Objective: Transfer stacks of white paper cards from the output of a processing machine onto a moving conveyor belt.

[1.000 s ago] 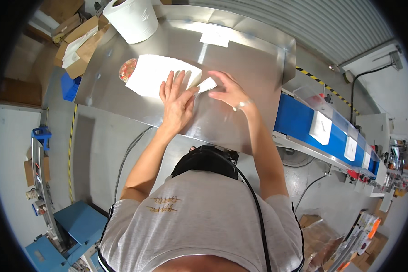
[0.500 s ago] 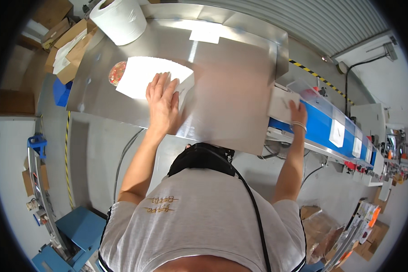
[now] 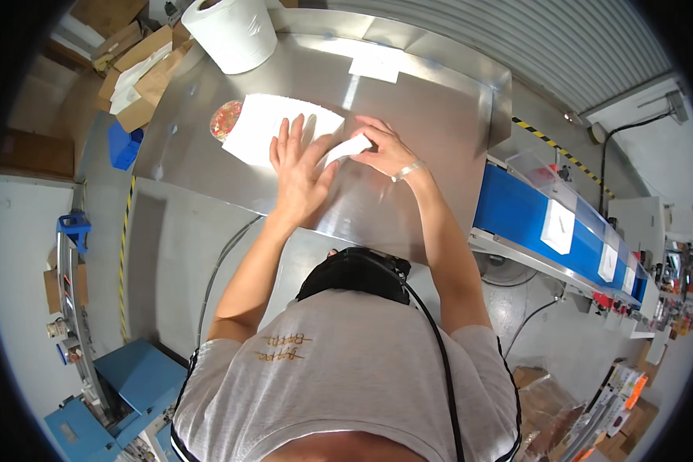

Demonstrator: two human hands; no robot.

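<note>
A stack of white flat paper-like packets (image 3: pixel 262 123) lies fanned in a row on the metal table. My left hand (image 3: pixel 296 173) rests on the stack's right part with its fingers spread and stretched out. At the right end of the stack, my right hand (image 3: pixel 389 154) pinches one white packet (image 3: pixel 348 148) between thumb and fingers; it is tilted on edge. The packet's left end reaches beside my left thumb. Touching the stack's left end is a round clear container (image 3: pixel 225 120) with red and multicoloured contents.
A large white roll (image 3: pixel 235 38) stands at the table's far left corner. A white sheet (image 3: pixel 374 68) lies near the back edge. Right of the table runs a blue conveyor belt (image 3: pixel 504 196) with several white packets (image 3: pixel 557 227) on it. Open cardboard boxes (image 3: pixel 135 112) sit beyond the left edge.
My right hand has come back left from the conveyor, without the white packet it held there, and now grips another at the stack's right end. My left hand stays on the stack.
</note>
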